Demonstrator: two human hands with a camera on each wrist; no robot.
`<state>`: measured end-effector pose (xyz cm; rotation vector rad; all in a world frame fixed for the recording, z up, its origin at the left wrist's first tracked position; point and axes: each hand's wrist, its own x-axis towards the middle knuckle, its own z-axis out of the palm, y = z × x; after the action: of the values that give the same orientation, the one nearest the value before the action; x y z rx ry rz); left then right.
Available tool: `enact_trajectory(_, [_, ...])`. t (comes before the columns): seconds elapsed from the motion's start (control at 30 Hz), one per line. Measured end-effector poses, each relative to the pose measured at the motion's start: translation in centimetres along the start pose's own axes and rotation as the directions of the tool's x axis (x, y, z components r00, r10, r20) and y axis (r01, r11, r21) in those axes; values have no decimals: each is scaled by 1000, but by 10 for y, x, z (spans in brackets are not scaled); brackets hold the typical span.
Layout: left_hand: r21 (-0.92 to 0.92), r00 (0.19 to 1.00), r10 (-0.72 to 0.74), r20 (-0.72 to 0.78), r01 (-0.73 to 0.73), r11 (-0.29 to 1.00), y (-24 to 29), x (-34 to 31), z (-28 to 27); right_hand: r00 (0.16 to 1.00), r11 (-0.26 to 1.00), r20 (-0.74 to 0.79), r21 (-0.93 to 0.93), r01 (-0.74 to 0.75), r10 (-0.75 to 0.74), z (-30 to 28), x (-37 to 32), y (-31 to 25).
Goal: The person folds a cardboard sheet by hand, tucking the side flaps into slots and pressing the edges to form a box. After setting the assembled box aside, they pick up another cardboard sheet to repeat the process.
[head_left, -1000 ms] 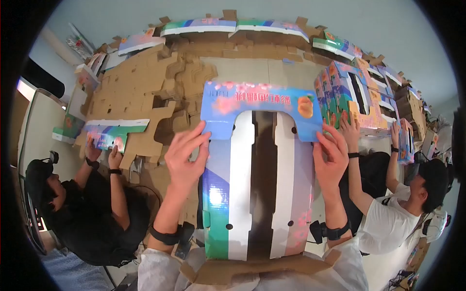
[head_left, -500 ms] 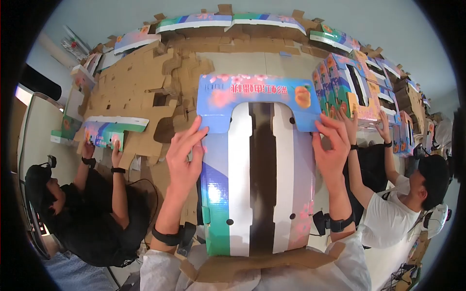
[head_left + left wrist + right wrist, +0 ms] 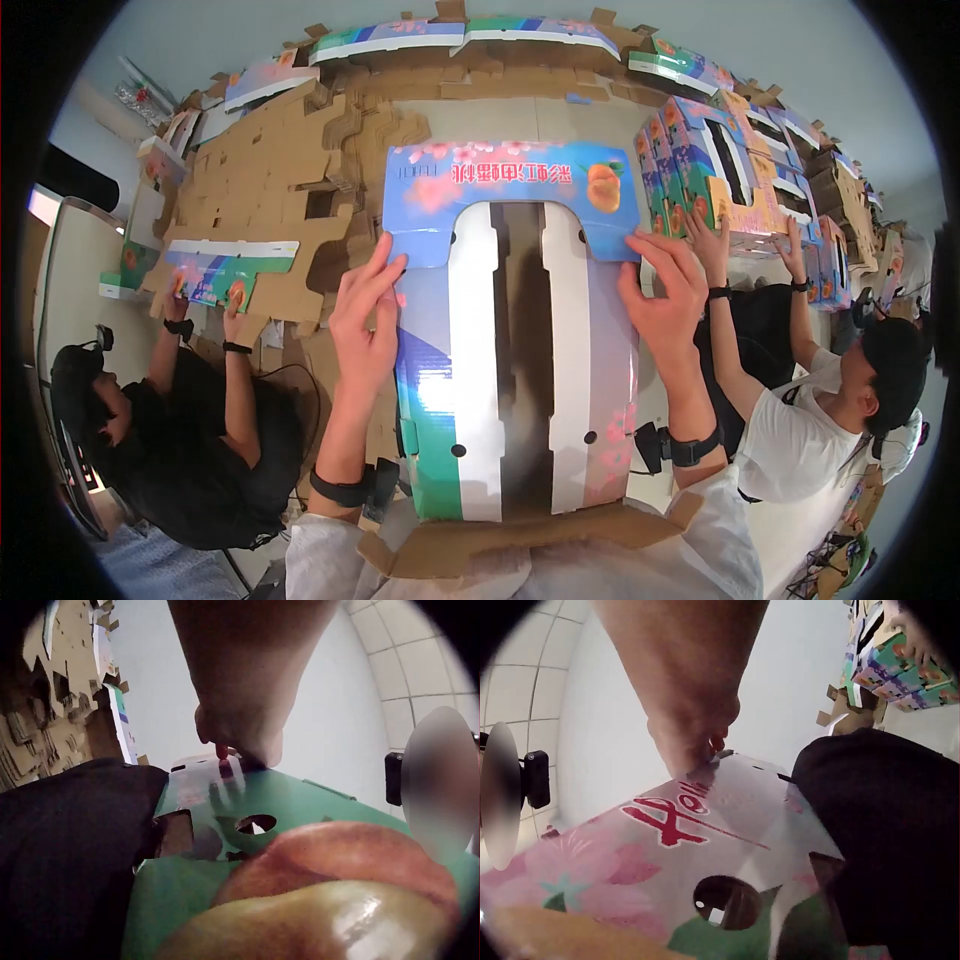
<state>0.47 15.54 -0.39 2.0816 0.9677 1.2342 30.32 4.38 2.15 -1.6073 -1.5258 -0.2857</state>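
Note:
A printed cardboard box [image 3: 420, 385] stands upright against the person's body in the head view, its long central slot between two white strips. Its blue far panel [image 3: 500, 178] has pink blossoms, red lettering and a peach picture. At that panel's left corner, the left hand [image 3: 362, 325] pinches the edge with thumb and fingers. The right hand [image 3: 668, 300] pinches the opposite corner. A green side with a large peach and a round hole [image 3: 255, 823] shows in the left wrist view. Pink blossoms and red script cover the side [image 3: 682, 832] in the right wrist view.
A brown flap [image 3: 520, 545] lies across the person's lap. Flattened cardboard [image 3: 260, 170] is piled at the left, with printed boxes [image 3: 680, 160] at the right. One person [image 3: 180, 440] works at the left, another [image 3: 800, 435] at the right.
The box and both hands have shifted slightly left and farther up in the head view. Both hands keep their hold. The person at the right has moved a hand back from the far boxes.

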Motion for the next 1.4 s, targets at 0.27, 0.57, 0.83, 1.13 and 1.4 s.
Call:
enact_trajectory(0.27, [432, 932, 222, 286, -332, 839, 17, 13, -31, 982, 993, 188, -113, 23, -1, -17, 0, -15])
enact_trajectory(0.57, [446, 612, 305, 729, -764, 467, 28, 40, -53, 677, 867, 711, -203, 456, -190, -59, 20, 0])
enact_trajectory(0.83, [127, 801, 70, 595, -180, 975, 30, 88, -47, 805, 904, 502, -97, 416, -316, -33, 32, 19])
enact_trajectory(1.13, [573, 967, 251, 52, -235, 785, -4, 114, 50, 960, 971, 251, -169, 166, -121, 39, 64, 18])
enact_trajectory(1.4, [672, 936, -51, 349, -212, 709, 26, 110, 67, 944, 934, 310, -356, 6, 113, 59, 55, -8])
